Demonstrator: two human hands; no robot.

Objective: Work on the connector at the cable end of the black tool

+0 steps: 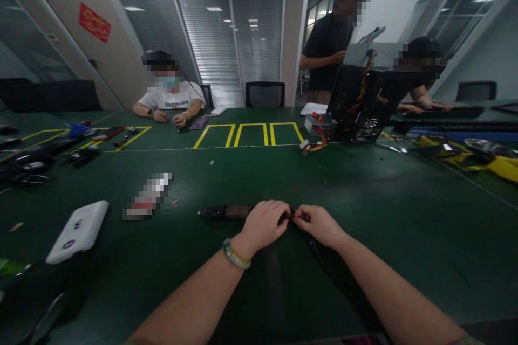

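On the green table (259,172), the left hand (265,223) lay closed over one end of a dark stubby tool (226,212), apparently pinning it flat, while the right hand (319,225), just beside, pinched narrowly at its black cable (324,264).

I can make out only "Happin…" on the white T-shirt (172,101) at upper left. The red sign (94,22) on the door (67,48) is too blurred for me to read.

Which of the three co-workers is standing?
The one in black at the back right, upright behind the computer case. The one in white and the other in black sit at the table.
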